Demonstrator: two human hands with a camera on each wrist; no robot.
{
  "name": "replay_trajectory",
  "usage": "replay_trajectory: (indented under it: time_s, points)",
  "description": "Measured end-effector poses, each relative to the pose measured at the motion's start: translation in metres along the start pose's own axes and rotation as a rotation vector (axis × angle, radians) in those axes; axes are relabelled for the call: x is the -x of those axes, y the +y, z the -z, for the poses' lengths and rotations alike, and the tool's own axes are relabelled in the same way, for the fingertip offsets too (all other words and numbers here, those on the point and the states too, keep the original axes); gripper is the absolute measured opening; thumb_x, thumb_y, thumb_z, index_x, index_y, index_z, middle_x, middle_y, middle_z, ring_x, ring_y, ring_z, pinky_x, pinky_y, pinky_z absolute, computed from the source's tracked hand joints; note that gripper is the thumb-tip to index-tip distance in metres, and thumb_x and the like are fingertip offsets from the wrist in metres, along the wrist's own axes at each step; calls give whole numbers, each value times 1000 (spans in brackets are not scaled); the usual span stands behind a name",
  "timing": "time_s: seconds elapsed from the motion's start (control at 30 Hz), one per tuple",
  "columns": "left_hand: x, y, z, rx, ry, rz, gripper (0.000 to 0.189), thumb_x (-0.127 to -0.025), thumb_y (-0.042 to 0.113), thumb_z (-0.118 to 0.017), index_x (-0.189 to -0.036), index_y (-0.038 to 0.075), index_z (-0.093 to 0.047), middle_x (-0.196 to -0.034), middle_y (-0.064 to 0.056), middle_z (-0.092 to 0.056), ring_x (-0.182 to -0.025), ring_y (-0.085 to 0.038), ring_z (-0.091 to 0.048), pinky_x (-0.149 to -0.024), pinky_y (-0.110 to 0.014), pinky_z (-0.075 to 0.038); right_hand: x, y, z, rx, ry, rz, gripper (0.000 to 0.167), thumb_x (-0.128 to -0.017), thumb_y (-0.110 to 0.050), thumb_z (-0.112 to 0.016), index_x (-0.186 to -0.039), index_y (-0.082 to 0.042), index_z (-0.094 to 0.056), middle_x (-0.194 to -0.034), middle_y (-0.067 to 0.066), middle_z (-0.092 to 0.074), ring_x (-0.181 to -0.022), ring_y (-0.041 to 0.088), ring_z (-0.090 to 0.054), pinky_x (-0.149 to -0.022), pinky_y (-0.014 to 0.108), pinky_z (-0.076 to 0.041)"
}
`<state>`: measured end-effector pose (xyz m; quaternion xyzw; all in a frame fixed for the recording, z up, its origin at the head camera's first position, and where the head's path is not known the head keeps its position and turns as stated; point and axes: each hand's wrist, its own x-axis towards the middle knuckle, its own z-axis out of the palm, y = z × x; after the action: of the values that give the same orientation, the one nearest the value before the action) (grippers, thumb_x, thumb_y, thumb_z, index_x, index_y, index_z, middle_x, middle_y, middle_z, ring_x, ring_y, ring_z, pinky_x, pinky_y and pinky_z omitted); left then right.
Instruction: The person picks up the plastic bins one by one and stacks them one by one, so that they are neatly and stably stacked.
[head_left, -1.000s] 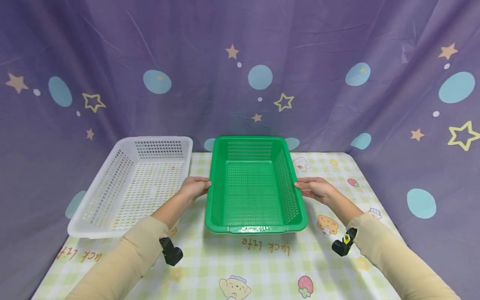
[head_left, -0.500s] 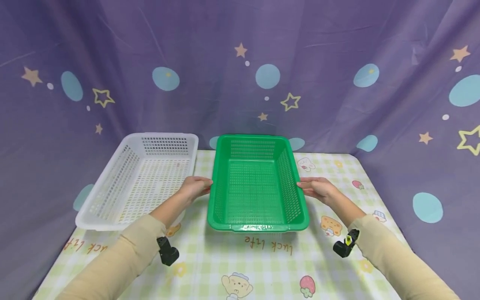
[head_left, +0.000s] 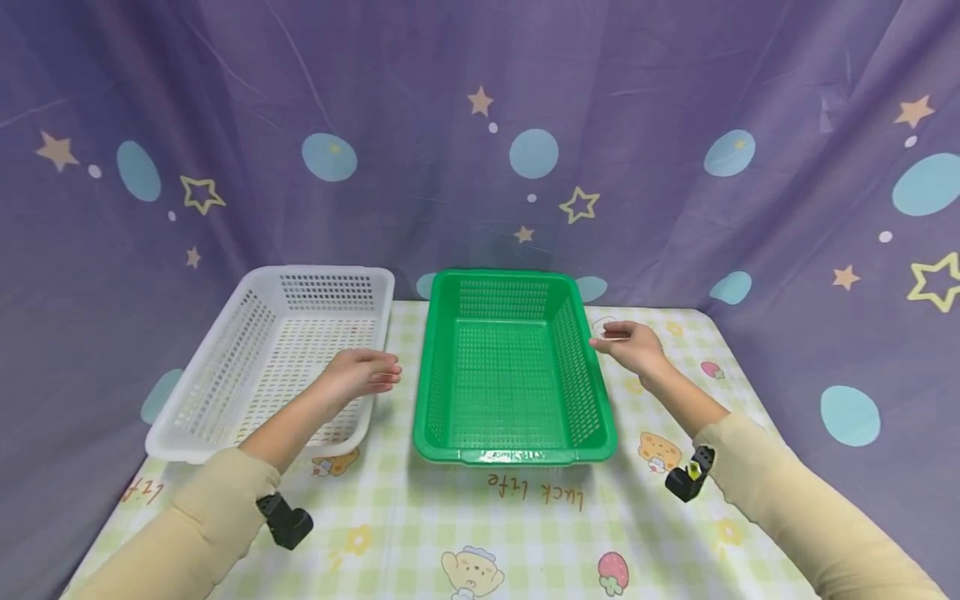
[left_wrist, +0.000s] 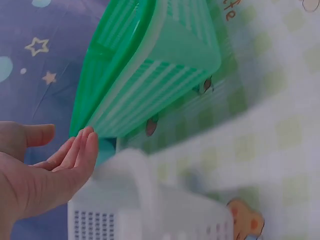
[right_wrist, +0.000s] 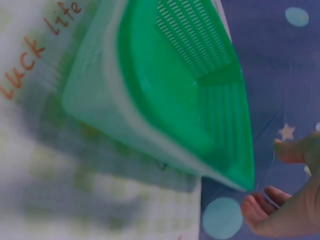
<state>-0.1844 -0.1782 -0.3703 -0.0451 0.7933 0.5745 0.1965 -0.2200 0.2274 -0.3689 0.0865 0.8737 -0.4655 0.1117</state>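
The left hand [head_left: 356, 379] and right hand [head_left: 636, 350] have relaxed fingers and grip nothing. Between them is the green basket [head_left: 506, 383]. The white basket [head_left: 225, 367] is beside the left hand.

Soft, even light washes over everything, brightest on the tablecloth [head_left: 540, 550], while the curtain [head_left: 420, 100] dims toward nine o'clock. The green basket [head_left: 517, 456] catches a glint on its rim at six o'clock, a diffuse shadow beneath it. Printed ovals [head_left: 926, 185] stretch at two o'clock. Both wrist views look dimmer, bluish; nearby rims blur, including the white basket's [left_wrist: 182, 210].
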Motion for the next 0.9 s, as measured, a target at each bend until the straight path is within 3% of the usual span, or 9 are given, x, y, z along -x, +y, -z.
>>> replay_trajectory:
  time_s: [0.13, 0.4, 0.47, 0.63, 0.7, 0.8, 0.9]
  points:
    - [5, -1, 18, -36, 23, -10, 43, -102, 16, -44, -137, -9, -44, -132, -25, -57, -99, -7, -67, -92, -23, -57, -1, -17, -5, -25, 5, 35, 55, -95, -23, -61, -142, 0, -43, -142, 23, -49, -131, 37, -49, -110, 45, -45]
    - [11, -14, 59, -152, 129, -14, 52, -103, 27, -44, -140, -9, -40, -137, -25, -53, -110, -18, -66, -97, -29, -56, -5, -47, -34, -154, -126, 40, 53, -97, -20, -58, -144, -2, -41, -142, 21, -48, -129, 36, -52, -108, 39, -48]
    - [4, -27, 81, -152, 160, -17, 56, -101, 32, -49, -140, -8, -41, -134, -24, -56, -107, -18, -66, -97, -32, -56, -7, -57, -45, -199, -160, 41, 52, -97, -19, -57, -144, -2, -41, -141, 21, -50, -129, 35, -52, -107, 37, -49]
    - [-44, -93, 154, -87, 286, -32, 53, -94, 40, -61, -132, 4, -55, -111, -8, -71, -91, -14, -69, -83, -33, -60, -12, -79, -73, -280, -226, 34, 49, -96, -15, -60, -141, -1, -45, -140, 21, -53, -128, 34, -54, -105, 35, -51]
    - [-62, -117, 178, -59, 365, -16, 49, -92, 43, -62, -128, 10, -58, -102, 2, -74, -87, -9, -70, -77, -28, -61, -13, -85, -83, -303, -244, 35, 48, -95, -15, -60, -139, -1, -47, -139, 20, -54, -127, 33, -56, -103, 34, -52]
    - [-76, -137, 203, -24, 446, -12, 57, -91, 45, -62, -133, 6, -54, -92, 12, -72, -83, -2, -70, -75, -22, -61, -14, -93, -97, -327, -281, 37, 46, -96, -15, -59, -138, -1, -48, -138, 19, -55, -125, 32, -57, -102, 34, -53]
    - [-79, -149, 219, -25, 482, -27, 64, -93, 44, -60, -135, -2, -50, -80, 21, -66, -76, 5, -67, -73, -19, -61, -13, -100, -112, -359, -317, 22, 45, -96, -14, -59, -137, 1, -49, -137, 20, -55, -123, 32, -58, -103, 35, -52]
